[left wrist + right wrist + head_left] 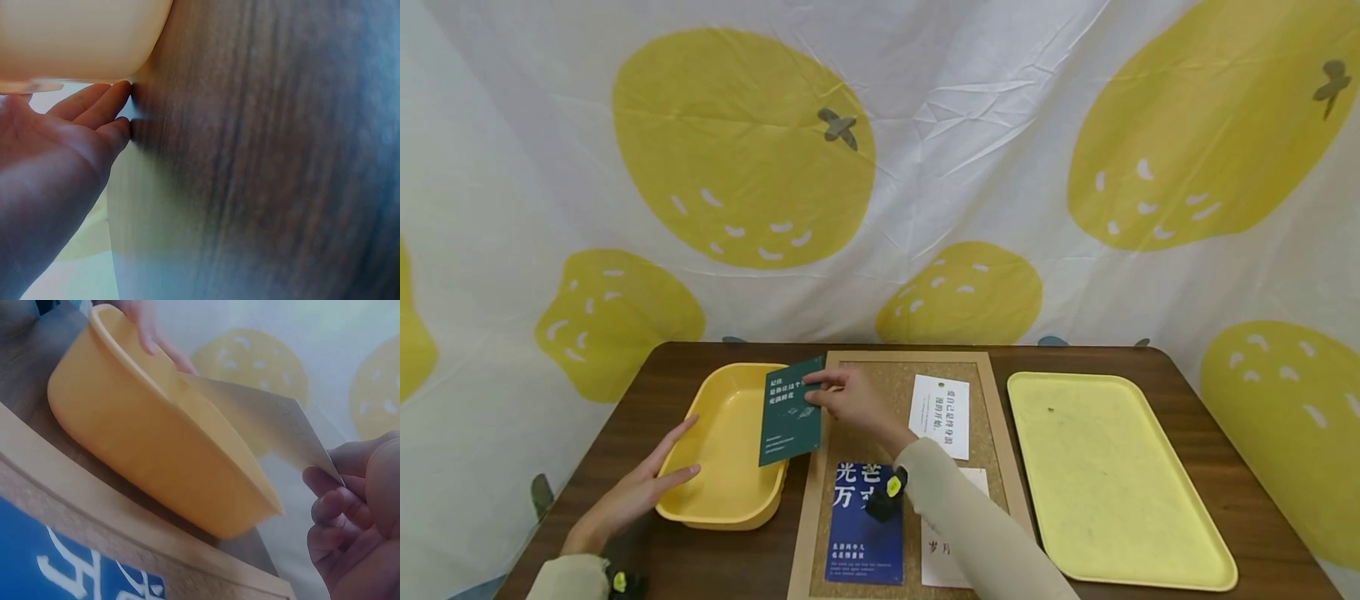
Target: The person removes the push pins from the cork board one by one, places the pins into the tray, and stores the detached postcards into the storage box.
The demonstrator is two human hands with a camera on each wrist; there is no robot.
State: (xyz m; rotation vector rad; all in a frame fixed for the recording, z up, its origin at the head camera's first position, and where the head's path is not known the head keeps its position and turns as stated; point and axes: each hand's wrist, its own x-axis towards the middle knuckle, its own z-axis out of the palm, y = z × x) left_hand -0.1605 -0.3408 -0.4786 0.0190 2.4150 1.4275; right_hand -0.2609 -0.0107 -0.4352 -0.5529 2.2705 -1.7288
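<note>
My right hand [853, 404] pinches a dark green card [786, 433] with white Chinese print by its right edge, between thumb and fingers. The card is tilted over the right side of a yellow plastic tub [718, 483]. In the right wrist view the card's pale back [262, 419] shows, one corner overlapping the tub's rim. My left hand [636, 496] holds the tub's left rim, with thumb and forefinger over the edge. In the left wrist view its other fingers [103, 103] lie beneath the tub's outer wall, tips at the table.
A wood-framed cork board [868, 367] lies beside the tub. On it are a blue card [865, 533], a white card [951, 408] and another pale card [936, 567], partly behind my right sleeve. A yellow tray [1112, 483] lies at the right. A lemon-print curtain hangs behind the table.
</note>
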